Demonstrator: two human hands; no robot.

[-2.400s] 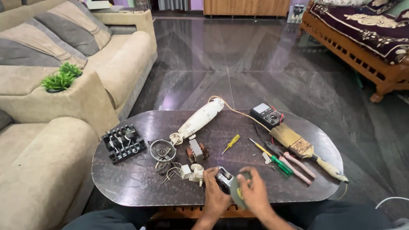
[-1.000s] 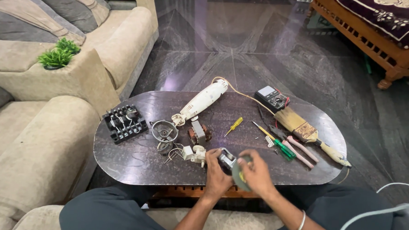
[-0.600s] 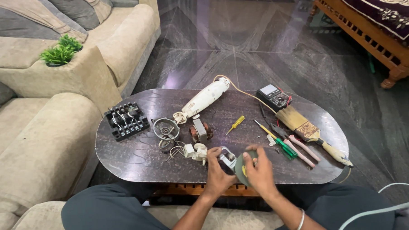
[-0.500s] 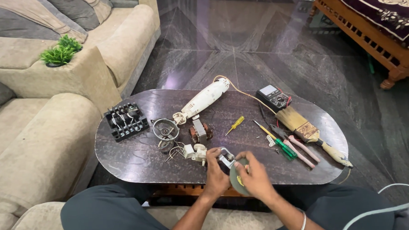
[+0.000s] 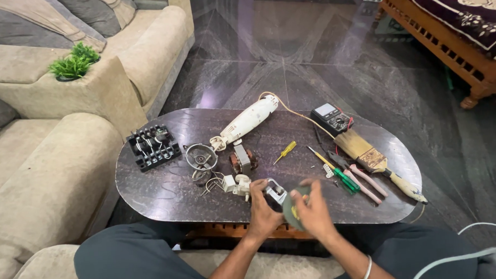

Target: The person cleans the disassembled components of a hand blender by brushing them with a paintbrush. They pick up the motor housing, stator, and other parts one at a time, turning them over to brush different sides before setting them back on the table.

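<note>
My left hand (image 5: 261,210) grips a small metal motor part (image 5: 275,191) at the near edge of the dark oval table (image 5: 167,192). My right hand (image 5: 312,209) holds a dull green pad (image 5: 290,209) pressed against that part. Both hands meet just over the table's front edge. Close to the left hand lie small white connectors with wires (image 5: 233,184) and a copper-wound motor core (image 5: 242,159).
On the table lie a white hand-blender body (image 5: 247,120), a round metal fan guard (image 5: 200,156), a black terminal block (image 5: 153,146), a yellow screwdriver (image 5: 281,152), a green screwdriver (image 5: 337,172), pliers (image 5: 359,179), a paintbrush (image 5: 375,162) and a multimeter (image 5: 331,117). Beige sofas stand at left, a wooden daybed at far right.
The view has shifted slightly as my head moved. My right hand keeps moving the green pad against the part held in my left hand; the other items on the table stay where they were.
</note>
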